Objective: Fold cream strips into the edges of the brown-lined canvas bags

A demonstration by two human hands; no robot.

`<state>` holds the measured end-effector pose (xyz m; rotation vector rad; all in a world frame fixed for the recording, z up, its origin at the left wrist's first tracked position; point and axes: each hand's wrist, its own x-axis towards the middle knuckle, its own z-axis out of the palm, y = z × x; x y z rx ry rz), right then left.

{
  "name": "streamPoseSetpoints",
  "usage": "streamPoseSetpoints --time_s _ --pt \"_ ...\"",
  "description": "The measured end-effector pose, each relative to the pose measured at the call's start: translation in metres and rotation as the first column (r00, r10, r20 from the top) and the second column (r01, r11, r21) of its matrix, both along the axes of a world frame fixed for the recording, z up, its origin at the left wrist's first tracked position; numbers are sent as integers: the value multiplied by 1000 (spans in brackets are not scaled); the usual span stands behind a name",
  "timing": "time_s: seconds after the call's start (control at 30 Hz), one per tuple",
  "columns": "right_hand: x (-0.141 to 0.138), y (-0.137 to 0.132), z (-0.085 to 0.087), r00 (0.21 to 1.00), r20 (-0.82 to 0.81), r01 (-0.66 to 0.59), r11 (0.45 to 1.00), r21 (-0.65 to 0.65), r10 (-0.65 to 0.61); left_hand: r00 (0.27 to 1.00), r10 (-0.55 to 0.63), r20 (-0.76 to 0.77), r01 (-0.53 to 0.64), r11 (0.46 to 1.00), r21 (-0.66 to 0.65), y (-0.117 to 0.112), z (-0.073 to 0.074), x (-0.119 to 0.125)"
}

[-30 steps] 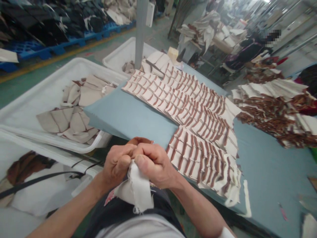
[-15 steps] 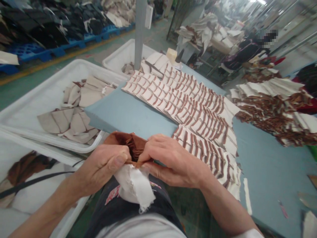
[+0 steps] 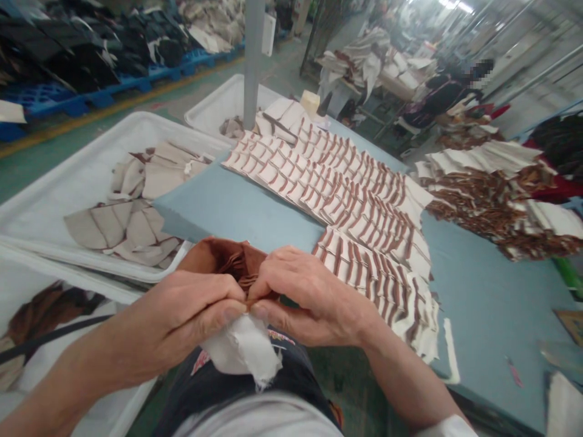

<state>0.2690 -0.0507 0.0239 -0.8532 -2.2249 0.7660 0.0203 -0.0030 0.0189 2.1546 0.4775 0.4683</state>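
A brown fabric piece (image 3: 204,255) with a gathered inside is held up between both hands, close to my body. My left hand (image 3: 200,315) pinches its near edge, thumb on top. Right beside it, my right hand (image 3: 305,297) is closed on the same edge, and the fingertips of both hands almost meet. A white cloth strip (image 3: 252,349) with a frayed end hangs below the pinched edge, over my dark apron (image 3: 228,394). Part of the brown piece is hidden behind my fingers.
Overlapping rows of white pieces with brown edges (image 3: 328,176) lie on the blue table (image 3: 259,212). White bins (image 3: 50,176) with beige pieces stand left. Brown and white stacks (image 3: 483,200) sit right. A grey post (image 3: 251,67) rises behind; a person (image 3: 437,91) is at the back.
My left hand has slid right along the brown edge, closer to my right hand. The pinched spot has moved slightly left. The view has shifted a little.
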Motion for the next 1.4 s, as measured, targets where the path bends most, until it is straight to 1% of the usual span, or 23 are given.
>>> streamPoseSetpoints --time_s 0.17,0.27,0.37,0.43,0.5,0.57,0.6,0.7,0.77,0.8,0.87,0.93,1.0,1.03,1.07,1.1,1.13,1.2,1.23,1.27,1.3,1.33,1.4 --pt "-4 -4 6 998 55 -25 999 38 23 1000 5 -12 -3 984 176 -3 8 -6" --pt "-11 -6 4 1000 -27 -13 998 63 15 999 -19 35 7 950 313 -9 10 -8" --pt "-21 -9 -3 992 -124 14 996 90 -2 997 -8 73 -19 933 359 -13 6 -10" --pt "-27 -11 -8 986 -167 40 995 95 -24 997 10 79 -35 944 329 -15 3 -12" --pt "-33 -12 -14 976 -210 77 996 49 -65 995 45 93 -70 958 280 -17 -1 -14" --pt "-38 -14 -20 959 -272 62 995 -82 -82 989 65 132 -92 973 213 -23 -3 -14" --pt "-39 -15 -23 952 -299 25 986 -165 -74 984 80 161 -107 980 165 -27 -3 -14" --pt "-41 -18 -28 935 -354 -122 922 -368 -17 964 119 237 -112 993 -44 -42 -2 -10" --pt "-39 -20 -28 931 -362 -140 882 -451 -37 951 152 271 -110 981 -163 -50 1 -7" --pt "-37 -21 -27 931 -358 -124 864 -488 -68 948 168 270 -117 974 -194 -52 3 -6" --pt "-33 -20 -23 934 -329 -59 846 -529 -141 957 205 205 -161 964 -211 -52 7 -5" --pt "-29 -18 -21 940 -286 10 849 -528 -189 961 261 94 -238 950 -203 -51 11 -4" --pt "-29 -16 -24 938 -282 26 853 -522 -201 944 326 42 -306 918 -252 -54 12 -1" --pt "-30 -15 -27 931 -307 -6 836 -549 -195 932 359 54 -327 895 -304 -58 11 2" --pt "-32 -16 -32 919 -348 -67 798 -599 -185 919 384 83 -331 871 -364 -62 9 5" --pt "-35 -17 -38 902 -396 -150 736 -660 -171 906 406 122 -322 846 -426 -67 6 8" --pt "-38 -19 -44 883 -444 -243 656 -715 -156 894 415 166 -294 826 -481 -72 3 10" --pt "-44 -24 -57 843 -518 -389 502 -773 -144 893 374 249 -185 811 -555 -79 -7 12" --pt "-46 -26 -61 836 -529 -416 461 -784 -146 896 342 282 -124 805 -581 -81 -11 12" --pt "-47 -28 -64 839 -522 -412 445 -795 -154 898 315 307 -73 795 -602 -80 -15 10" --pt "-47 -28 -65 848 -503 -390 446 -805 -166 897 298 326 -33 782 -623 -79 -18 9" --pt "-47 -27 -64 858 -482 -364 453 -814 -177 895 287 343 0 767 -642 -76 -19 7" --pt "-47 -23 -59 875 -446 -319 468 -824 -190 884 302 356 20 738 -675 -68 -20 3"
